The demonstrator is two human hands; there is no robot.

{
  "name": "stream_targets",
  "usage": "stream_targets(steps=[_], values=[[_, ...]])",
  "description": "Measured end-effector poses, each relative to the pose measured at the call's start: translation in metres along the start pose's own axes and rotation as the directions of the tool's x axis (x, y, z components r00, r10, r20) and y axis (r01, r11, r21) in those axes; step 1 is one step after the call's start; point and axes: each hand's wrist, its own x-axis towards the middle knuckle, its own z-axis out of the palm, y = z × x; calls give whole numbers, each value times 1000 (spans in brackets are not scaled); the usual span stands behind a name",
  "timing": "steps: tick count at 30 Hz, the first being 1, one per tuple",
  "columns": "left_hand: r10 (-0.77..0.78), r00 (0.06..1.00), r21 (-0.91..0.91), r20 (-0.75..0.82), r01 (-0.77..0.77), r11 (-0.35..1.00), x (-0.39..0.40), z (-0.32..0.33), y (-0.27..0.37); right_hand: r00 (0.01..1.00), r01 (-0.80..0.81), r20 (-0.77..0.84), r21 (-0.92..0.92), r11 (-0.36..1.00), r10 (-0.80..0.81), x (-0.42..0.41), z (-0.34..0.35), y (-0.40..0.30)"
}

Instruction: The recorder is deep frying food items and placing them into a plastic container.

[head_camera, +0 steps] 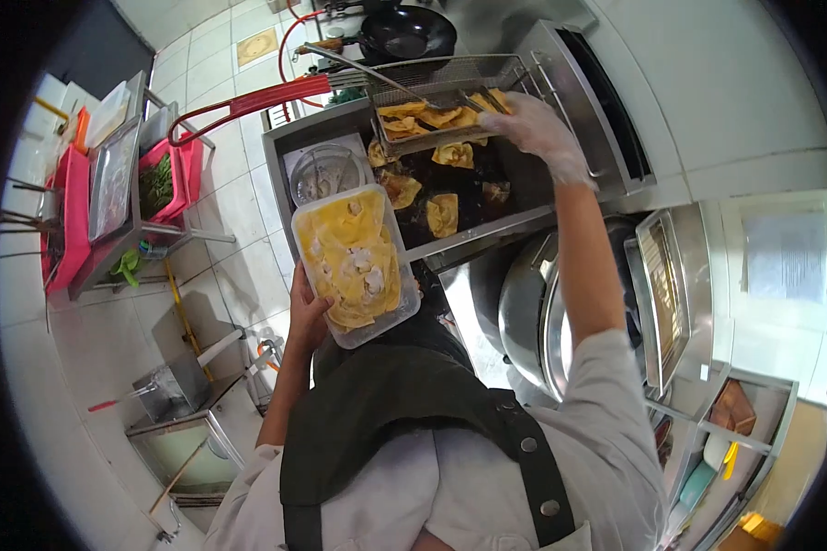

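Note:
My left hand grips the near left side of a translucent plastic container of yellow filled wrappers, tilted beside the fryer. My right hand, in a clear glove, is at the right end of a wire fry basket, next to metal tongs; whether it holds them or a wrapper is hard to tell. Golden fried wrappers lie in the basket. Below it, several more wrappers float in the dark oil. A long-handled metal tool rests across the basket.
The basket's red handle sticks out left. A round strainer or bowl sits at the fryer's left end. Behind is a black wok; to the right stand a large metal pot and a tray. Pink bins stand far left.

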Motion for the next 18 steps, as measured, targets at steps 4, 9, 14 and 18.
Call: stream_targets(steps=[4, 9, 14, 18], values=[[-5, 998, -6, 61, 5, 1000, 13, 2, 2, 992, 105, 118, -529, 842, -50, 34, 18, 4], [-7, 1000, -48, 14, 8, 999, 5, -9, 0, 983, 28, 180, -370, 929, 42, -27, -24, -32], [51, 997, 22, -58, -50, 999, -3, -25, -5, 949, -227, 269, 219, 949, 165, -154, -104, 5], [15, 998, 35, -63, -13, 999, -3, -18, 10, 897, -244, 427, 264, 933, 114, -168, -65, 53]])
